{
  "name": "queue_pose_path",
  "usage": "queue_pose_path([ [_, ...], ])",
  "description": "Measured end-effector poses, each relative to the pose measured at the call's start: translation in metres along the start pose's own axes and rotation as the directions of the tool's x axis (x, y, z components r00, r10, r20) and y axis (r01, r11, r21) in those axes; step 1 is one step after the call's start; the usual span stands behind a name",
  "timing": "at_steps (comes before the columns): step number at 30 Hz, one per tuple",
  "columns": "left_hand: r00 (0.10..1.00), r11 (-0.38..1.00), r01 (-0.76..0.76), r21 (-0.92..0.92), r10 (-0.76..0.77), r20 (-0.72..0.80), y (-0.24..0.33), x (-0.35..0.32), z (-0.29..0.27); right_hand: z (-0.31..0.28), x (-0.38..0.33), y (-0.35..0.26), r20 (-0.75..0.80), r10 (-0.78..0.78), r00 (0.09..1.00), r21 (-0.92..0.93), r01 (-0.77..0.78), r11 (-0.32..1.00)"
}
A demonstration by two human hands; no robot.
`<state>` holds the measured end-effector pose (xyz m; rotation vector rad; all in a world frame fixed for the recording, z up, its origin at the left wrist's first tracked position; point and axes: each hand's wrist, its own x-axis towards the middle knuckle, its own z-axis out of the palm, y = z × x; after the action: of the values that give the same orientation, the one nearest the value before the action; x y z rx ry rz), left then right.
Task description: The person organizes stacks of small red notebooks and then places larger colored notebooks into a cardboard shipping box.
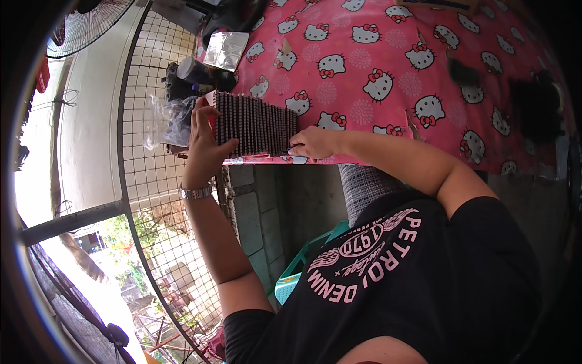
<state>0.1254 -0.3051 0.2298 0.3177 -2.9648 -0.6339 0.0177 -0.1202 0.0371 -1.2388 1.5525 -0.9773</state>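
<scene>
A dark block [251,124] with close rows of small pale ridges, like a stack of wire-bound notebooks, stands at the table's near left edge. A red face shows at its left end. My left hand [207,136] lies against that end, fingers stretched up along it and thumb spread apart over the ridged side. At the block's lower right corner is my right hand [312,144], its fingers closed together. A bit of blue shows at its fingertips; what it belongs to is too small to tell.
A pink cat-patterned cloth [345,100] covers the table. Beyond the block are a clear plastic packet [226,50] and a dark cup [193,71]. Clear plastic wrap [160,124] sits by the wire mesh [160,242] at left. A green plastic stool [291,282] stands below.
</scene>
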Motion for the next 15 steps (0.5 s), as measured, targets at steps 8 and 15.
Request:
queue_pose_path([
  [8,0.999,0.999,-0.038,0.027,0.038,0.008,-0.006,0.002,0.0,0.005,0.0,0.018,-0.209,-0.227,0.951,-0.229,0.178,0.957],
  [15,1.0,1.0,-0.027,0.003,0.027,0.005,-0.006,0.0,-0.001,0.009,-0.001,0.019,-0.233,-0.254,0.939,-0.251,0.194,0.948],
])
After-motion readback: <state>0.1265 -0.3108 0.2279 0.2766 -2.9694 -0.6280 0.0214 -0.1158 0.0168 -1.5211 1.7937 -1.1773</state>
